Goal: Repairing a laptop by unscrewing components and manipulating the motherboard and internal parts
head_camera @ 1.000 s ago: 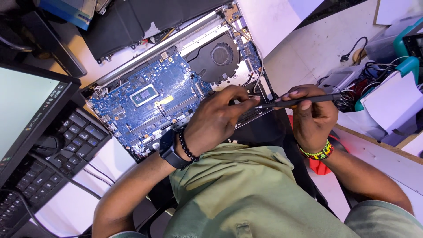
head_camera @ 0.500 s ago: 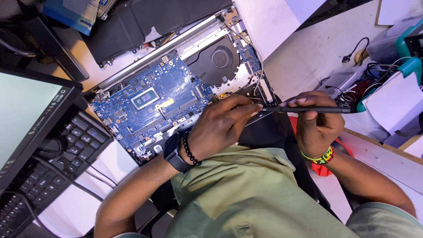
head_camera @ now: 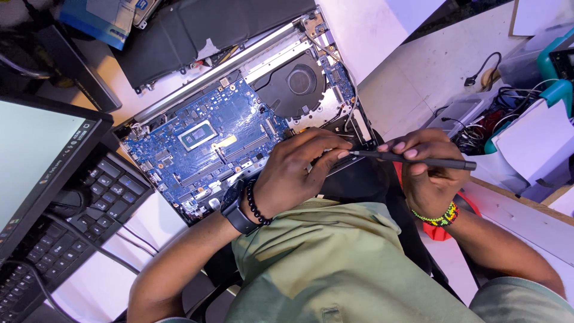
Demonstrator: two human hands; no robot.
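Right now my right hand (head_camera: 427, 170) has its grip closed on a slim dark metal screwdriver (head_camera: 412, 160), tip pointing to 9 o'clock. Left hand (head_camera: 299, 173) pinches that tip w/ narrow grip, just at the opened laptop's blue circuit board (head_camera: 203, 140) edge, round black fan (head_camera: 296, 84) at 12. Best approach, imo: steady the tip, keep shaft level, light pressure.

An electronics repair workbench — an opened laptop (head_camera: 239, 125) with bare blue circuit board and cooling fan lies just above the hands. Left of them stand a monitor (head_camera: 36, 161) and keyboard (head_camera: 66, 221); to their right, tangled cables (head_camera: 478, 113) — workshop clutter.
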